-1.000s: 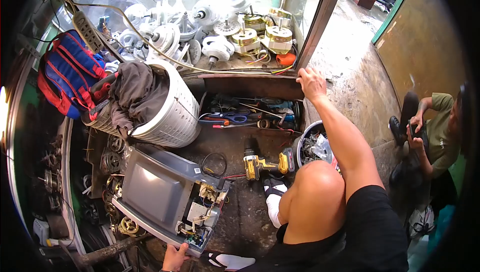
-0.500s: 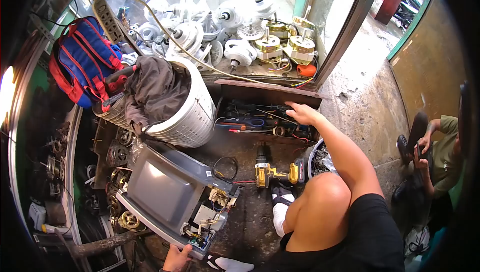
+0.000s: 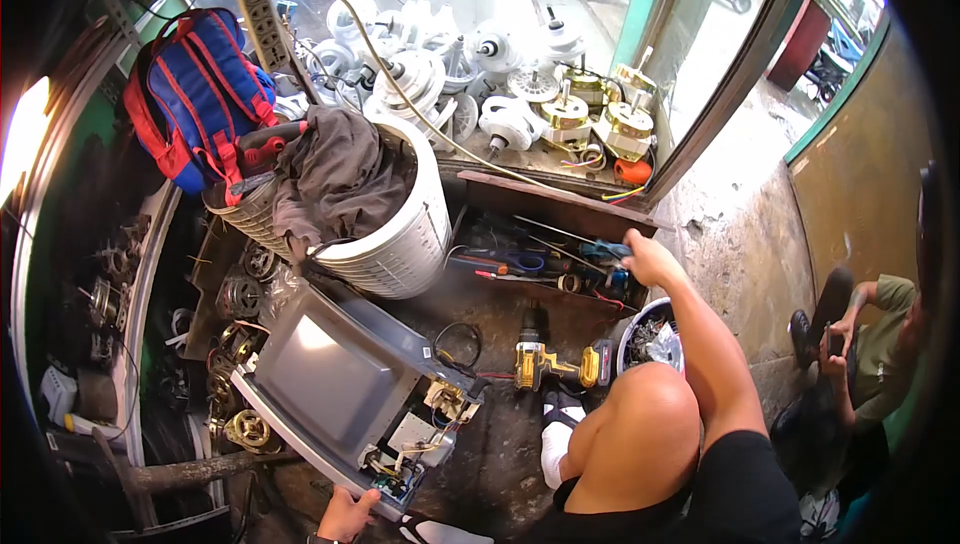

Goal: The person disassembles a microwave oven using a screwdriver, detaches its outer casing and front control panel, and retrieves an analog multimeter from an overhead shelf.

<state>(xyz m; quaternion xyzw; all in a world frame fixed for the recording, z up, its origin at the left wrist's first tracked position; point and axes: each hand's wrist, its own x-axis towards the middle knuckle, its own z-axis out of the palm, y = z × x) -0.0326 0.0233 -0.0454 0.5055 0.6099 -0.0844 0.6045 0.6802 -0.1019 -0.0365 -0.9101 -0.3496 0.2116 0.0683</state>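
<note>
My right hand (image 3: 650, 262) is over the right end of the toolbox (image 3: 560, 202), closed around the blue handle of a long-shafted screwdriver (image 3: 606, 251). The shaft points left across the box, above several other tools. At the bottom, my left hand (image 3: 347, 516) grips the lower corner of a grey appliance panel (image 3: 325, 369), thumb on top; the fingers beneath are hidden. The panel lies tilted, and its right end exposes wiring and a circuit board (image 3: 403, 489). A yellow and black cordless drill (image 3: 560, 364) stands on the floor between the panel and my knee.
A white basket (image 3: 420, 214) holds dark cloth, with a blue and red backpack (image 3: 205, 94) behind it. White hubs and brass-coloured motors (image 3: 628, 124) crowd the window ledge. A bucket of scraps (image 3: 655, 339) sits beside my knee. Another person (image 3: 880, 344) sits at right, holding a phone.
My right hand has gone from reaching with extended fingers to closing on the screwdriver, whose blue handle now shows above the tools. My left hand stays at the panel corner. The view has shifted slightly.
</note>
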